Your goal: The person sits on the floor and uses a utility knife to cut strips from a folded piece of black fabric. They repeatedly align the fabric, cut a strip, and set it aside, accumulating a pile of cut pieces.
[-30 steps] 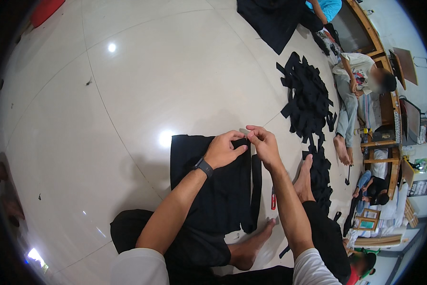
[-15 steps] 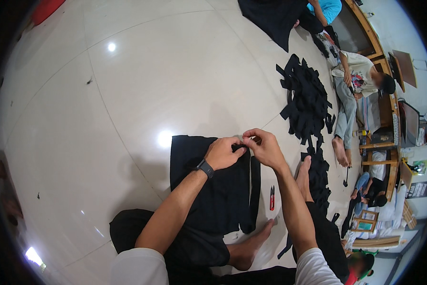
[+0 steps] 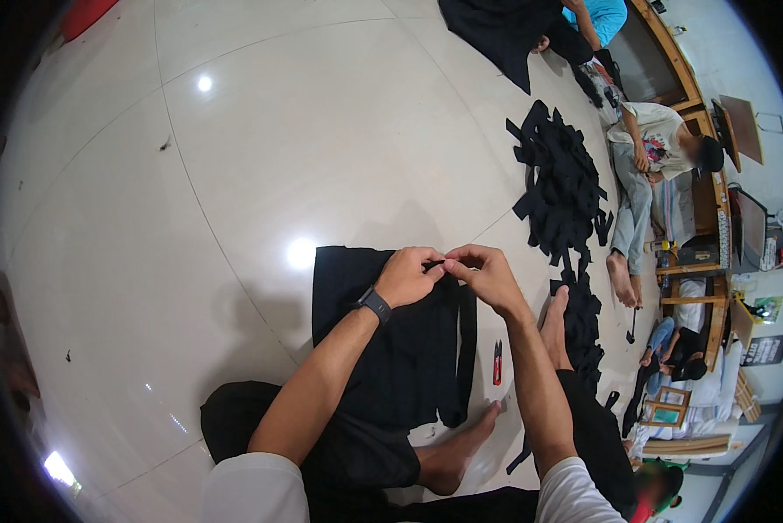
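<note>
A piece of black cloth (image 3: 374, 336) lies spread over the floor in front of me and partly across my leg. My left hand (image 3: 409, 275), with a dark watch on its wrist, pinches the cloth's far edge near its right corner. Right beside it, my right hand (image 3: 486, 275) is closed in a pinch, its fingertips meeting those of the left. What lies between the right fingertips is too small to make out. A narrow black strip (image 3: 467, 349) runs along the cloth's right side. On the floor to the right are red-handled thread snips (image 3: 497, 364).
A long heap of black fabric strips (image 3: 561, 183) stretches along the floor beyond my bare foot (image 3: 555, 327). A seated person (image 3: 657, 144) is to the right, with others farther along the wooden furniture (image 3: 697, 288). At the top, someone has a large black cloth (image 3: 500, 39).
My right hand has lowered slightly and its fingertips have come together with the left hand's at the cloth edge. The cloth and snips stay nearly in place.
</note>
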`<state>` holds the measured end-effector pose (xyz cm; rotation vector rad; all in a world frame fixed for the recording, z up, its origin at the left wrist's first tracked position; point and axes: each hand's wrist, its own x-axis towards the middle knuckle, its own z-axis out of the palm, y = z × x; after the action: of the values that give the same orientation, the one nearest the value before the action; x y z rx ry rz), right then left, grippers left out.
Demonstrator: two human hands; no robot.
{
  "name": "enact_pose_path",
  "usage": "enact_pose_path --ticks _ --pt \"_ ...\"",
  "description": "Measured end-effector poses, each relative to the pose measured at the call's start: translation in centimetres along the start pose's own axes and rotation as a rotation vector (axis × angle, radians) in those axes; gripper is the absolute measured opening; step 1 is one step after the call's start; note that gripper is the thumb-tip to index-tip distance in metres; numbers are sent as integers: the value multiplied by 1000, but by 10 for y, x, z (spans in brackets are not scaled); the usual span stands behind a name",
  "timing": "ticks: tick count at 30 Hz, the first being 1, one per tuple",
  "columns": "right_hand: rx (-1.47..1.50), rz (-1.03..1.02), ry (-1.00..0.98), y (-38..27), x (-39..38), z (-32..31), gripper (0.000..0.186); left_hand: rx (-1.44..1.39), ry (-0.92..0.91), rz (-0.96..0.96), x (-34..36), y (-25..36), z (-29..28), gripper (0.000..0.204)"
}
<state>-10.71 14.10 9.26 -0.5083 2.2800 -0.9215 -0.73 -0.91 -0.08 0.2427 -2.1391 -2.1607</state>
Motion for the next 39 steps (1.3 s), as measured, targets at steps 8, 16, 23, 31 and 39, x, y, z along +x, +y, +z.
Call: enact_pose_path --ticks 8,16,23,31,39 --pt "-181 -225 200 14 1 17 17 167 16 -43 -4 10 1 35" --pt "-623 -267 99 -4 -2 14 14 375 -57 -65 -7 11 3 39" --pt "-228 -44 153 11 7 16 17 387 -57 -55 -7 11 4 40" --pt "68 -115 152 21 29 -3 14 394 -87 -65 -7 13 3 44" --pt "458 42 93 -7 39 -1 18 434 -36 -23 -13 12 5 48"
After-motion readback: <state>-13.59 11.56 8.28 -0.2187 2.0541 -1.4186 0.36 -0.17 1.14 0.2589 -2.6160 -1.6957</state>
